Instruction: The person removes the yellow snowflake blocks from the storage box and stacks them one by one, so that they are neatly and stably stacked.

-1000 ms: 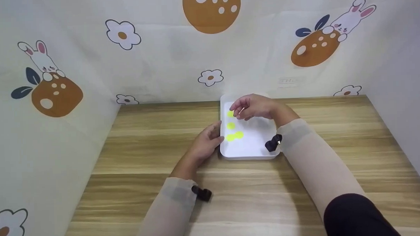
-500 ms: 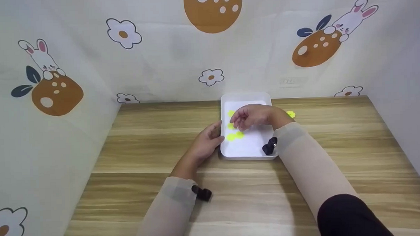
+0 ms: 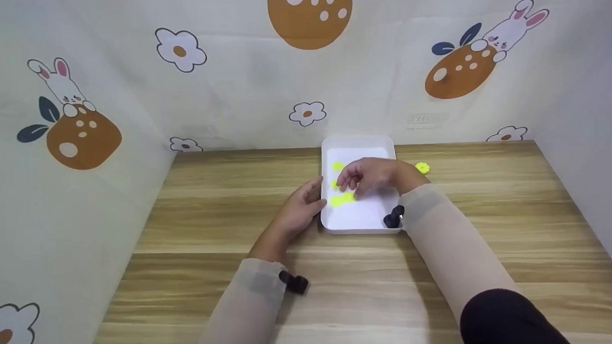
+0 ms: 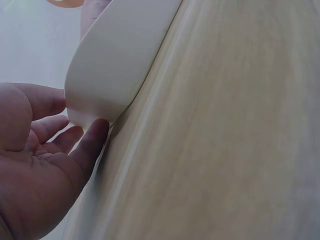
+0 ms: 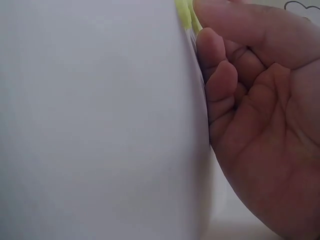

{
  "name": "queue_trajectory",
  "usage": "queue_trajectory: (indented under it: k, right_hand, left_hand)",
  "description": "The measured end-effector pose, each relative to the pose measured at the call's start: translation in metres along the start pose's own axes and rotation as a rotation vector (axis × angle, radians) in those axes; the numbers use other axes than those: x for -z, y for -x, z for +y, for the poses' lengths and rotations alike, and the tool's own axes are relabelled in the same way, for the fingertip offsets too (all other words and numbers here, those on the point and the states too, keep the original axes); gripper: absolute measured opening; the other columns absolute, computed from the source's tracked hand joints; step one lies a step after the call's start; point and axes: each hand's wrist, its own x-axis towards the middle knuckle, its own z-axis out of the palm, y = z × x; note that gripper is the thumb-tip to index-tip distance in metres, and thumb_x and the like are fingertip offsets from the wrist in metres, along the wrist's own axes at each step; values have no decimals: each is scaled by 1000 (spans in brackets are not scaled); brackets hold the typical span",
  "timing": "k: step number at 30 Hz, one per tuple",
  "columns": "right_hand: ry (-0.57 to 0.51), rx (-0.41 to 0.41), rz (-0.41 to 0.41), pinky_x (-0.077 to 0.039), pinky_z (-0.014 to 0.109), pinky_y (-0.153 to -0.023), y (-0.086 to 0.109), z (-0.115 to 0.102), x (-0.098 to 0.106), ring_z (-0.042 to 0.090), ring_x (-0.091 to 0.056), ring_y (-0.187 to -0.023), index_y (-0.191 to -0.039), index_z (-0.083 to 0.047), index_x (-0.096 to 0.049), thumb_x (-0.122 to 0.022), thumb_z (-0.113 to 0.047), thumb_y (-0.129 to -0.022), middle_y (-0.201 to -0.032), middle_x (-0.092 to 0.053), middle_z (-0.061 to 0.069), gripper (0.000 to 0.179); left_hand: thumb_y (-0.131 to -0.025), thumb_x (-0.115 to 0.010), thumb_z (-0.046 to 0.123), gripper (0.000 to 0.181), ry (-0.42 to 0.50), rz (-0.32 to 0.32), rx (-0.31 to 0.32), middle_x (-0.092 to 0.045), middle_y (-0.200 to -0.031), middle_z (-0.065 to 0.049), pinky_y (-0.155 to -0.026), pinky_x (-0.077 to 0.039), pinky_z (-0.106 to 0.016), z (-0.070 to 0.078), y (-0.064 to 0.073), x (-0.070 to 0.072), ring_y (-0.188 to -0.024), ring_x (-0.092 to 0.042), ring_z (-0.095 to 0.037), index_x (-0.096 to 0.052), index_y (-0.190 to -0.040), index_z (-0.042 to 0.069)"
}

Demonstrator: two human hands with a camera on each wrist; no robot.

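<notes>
The left hand (image 3: 299,208), fingers spread, touches the tray (image 3: 363,219); the right hand (image 3: 371,174) curves over yellow pieces (image 3: 337,166), its pinch unclear. 1 yellow flower (image 3: 422,168) lies on the desk (image 3: 210,211).

The head view is moderately lit, grey shading softening the wall (image 3: 247,82) and a pale sheen whitening the near table (image 3: 341,298). Soft shadows fall along the inner sides of both sleeves (image 3: 456,238). The yellow pieces (image 3: 338,166) flare into flat patches on the washed-out tray (image 3: 363,218). Both wrist views are duller and hazy, the right one largely featureless pale grey.
</notes>
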Motion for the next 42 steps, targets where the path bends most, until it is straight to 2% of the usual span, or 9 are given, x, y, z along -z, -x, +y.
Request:
queue_trajectory:
  k: [5, 12, 19, 30, 38, 42]
  right_hand:
    - [54, 1, 16, -48, 29, -95, 1, 1, -2, 17, -58, -105, -122, -20, -76, -76, 8, -83, -115, -72, -3, 48]
    - [69, 4, 36, -47, 31, -96, 2, 2, -5, 17, -57, -104, -117, -20, -77, -74, 10, -83, -108, -68, -2, 46]
    - [45, 14, 35, -48, 31, -96, 3, 2, -6, 18, -58, -105, -120, -18, -76, -73, 12, -82, -111, -69, -2, 49]
    - [105, -4, 50, -47, 31, -94, 3, -1, -7, 18, -55, -104, -119, -21, -76, -77, 7, -83, -105, -63, -1, 45]
    - [62, 18, 62, -48, 30, -95, 2, 1, -6, 19, -56, -104, -119, -16, -73, -77, 11, -81, -106, -64, 0, 47]
    - [49, 18, 85, -48, 31, -96, 1, 2, -5, 20, -56, -105, -118, -16, -72, -78, 11, -81, -106, -64, 0, 47]
  left_hand:
    - [-106, -62, 8, 65, 22, -8, -16, -43, -171, -14, -129, -40, -44, 0, 0, 0, -160, -42, -28, -39, -167, 16]
    - [-106, -62, 10, 65, 3, 4, -4, -43, -171, -13, -130, -40, -45, -2, 0, 0, -159, -42, -28, -40, -166, 20]
    - [-107, -61, 11, 64, 4, 1, -6, -42, -172, -11, -130, -40, -45, -4, -1, 0, -159, -42, -27, -40, -166, 20]
    - [-107, -61, 8, 65, 26, -6, -17, -42, -172, -13, -129, -41, -44, -2, 0, -1, -159, -42, -28, -39, -167, 18]
    - [-106, -60, 6, 65, 40, -18, -27, -40, -172, -15, -129, -40, -44, -1, 0, -1, -160, -41, -29, -38, -167, 16]
    - [-106, -60, 7, 66, 29, -14, -11, -40, -172, -14, -129, -40, -44, 0, 1, -1, -160, -41, -28, -38, -167, 17]
